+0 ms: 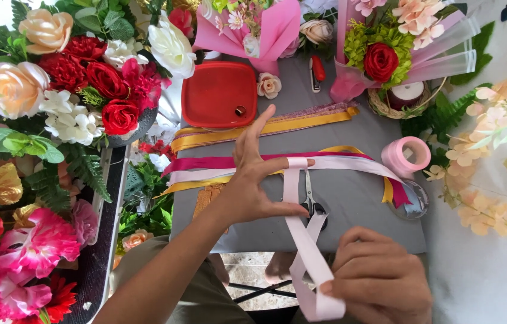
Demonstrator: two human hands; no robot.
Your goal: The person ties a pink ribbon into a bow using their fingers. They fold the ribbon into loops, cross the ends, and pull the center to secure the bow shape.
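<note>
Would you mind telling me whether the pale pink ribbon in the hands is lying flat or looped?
Looped: the pale pink ribbon crosses over itself between the left hand and the right hand.

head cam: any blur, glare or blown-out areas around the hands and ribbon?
Head view: left hand and right hand fairly sharp, slight softness on the pale pink ribbon; light even, shadows soft; white cloth at right and the top-left corner look overexposed; mild sheen on the red lid; some bending at the edges.
</note>
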